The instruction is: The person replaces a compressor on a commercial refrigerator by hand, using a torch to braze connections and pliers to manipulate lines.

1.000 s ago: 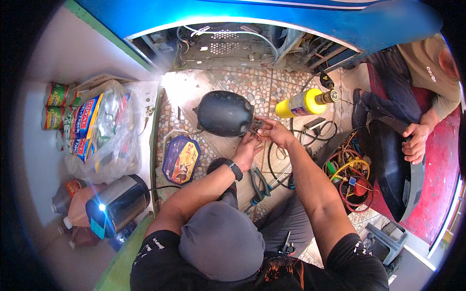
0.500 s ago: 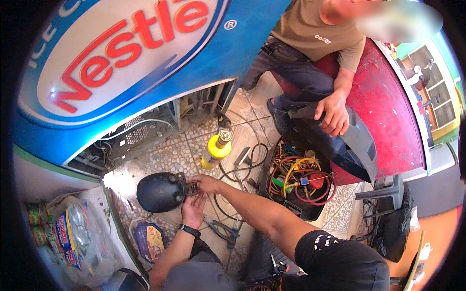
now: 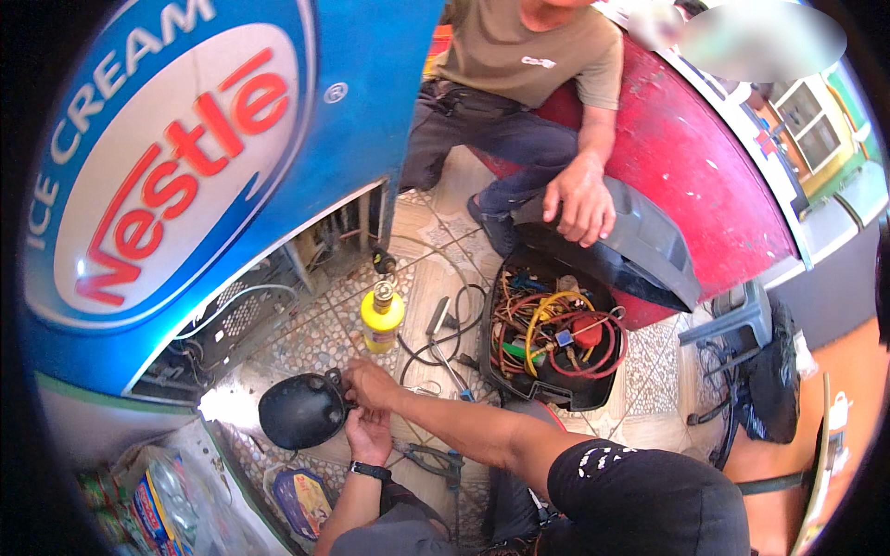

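A black, dome-shaped compressor lies on the tiled floor in front of the blue freezer. At its right side, by the small fittings, my two hands meet. My right hand reaches over from the right, fingers bent and pinched against the fittings. Just below it my left hand, with a watch on the wrist, is turned palm up with its fingers curled at the same spot. Whatever the fingertips grip is too small and covered to make out. Behind the hands stands a yellow gas cylinder.
Pliers lie right of my left wrist. A black toolbox holds hoses and gauges; a co-worker's hand rests on its lid. The freezer has an opened lower compartment. Plastic bags and a purple-yellow packet are at lower left.
The view has shifted, so the freezer and the co-worker appear further left and the hands lower. My right hand's fingers have bent more at the compressor's fittings; the compressor stays on the floor.
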### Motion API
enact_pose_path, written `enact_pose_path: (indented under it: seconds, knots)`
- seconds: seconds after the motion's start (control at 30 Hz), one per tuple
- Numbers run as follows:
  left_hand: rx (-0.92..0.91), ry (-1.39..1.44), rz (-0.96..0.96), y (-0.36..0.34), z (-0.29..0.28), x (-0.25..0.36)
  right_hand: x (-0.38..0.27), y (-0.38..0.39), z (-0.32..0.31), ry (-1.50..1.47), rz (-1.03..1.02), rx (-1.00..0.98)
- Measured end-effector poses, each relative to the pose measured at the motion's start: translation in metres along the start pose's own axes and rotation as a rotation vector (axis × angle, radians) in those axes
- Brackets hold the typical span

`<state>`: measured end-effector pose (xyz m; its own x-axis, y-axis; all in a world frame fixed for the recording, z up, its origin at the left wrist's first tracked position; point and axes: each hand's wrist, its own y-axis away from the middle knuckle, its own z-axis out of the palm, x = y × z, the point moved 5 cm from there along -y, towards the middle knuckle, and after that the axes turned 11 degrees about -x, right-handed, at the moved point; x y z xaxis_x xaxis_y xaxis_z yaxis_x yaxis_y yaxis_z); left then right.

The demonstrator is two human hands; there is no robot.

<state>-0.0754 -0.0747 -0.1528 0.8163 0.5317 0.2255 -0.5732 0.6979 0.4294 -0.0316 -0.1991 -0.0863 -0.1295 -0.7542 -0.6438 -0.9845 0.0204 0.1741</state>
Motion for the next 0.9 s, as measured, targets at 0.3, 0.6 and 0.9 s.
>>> enact_pose_path:
  seconds: [0.3, 0.6, 0.9]
  knots:
    - [-0.006, -0.003, -0.018, -0.004, -0.002, -0.003, -0.018, 0.027, -0.027, -0.118, 0.512, 0.044]
    - [-0.022, -0.019, -0.103, -0.004, -0.007, -0.012, 0.003, 0.008, 0.022, 0.076, 0.463, -0.013]
    - [0.015, -0.048, -0.049, 0.001, 0.014, -0.013, 0.068, 0.006, 0.033, -0.586, 0.480, -0.431]
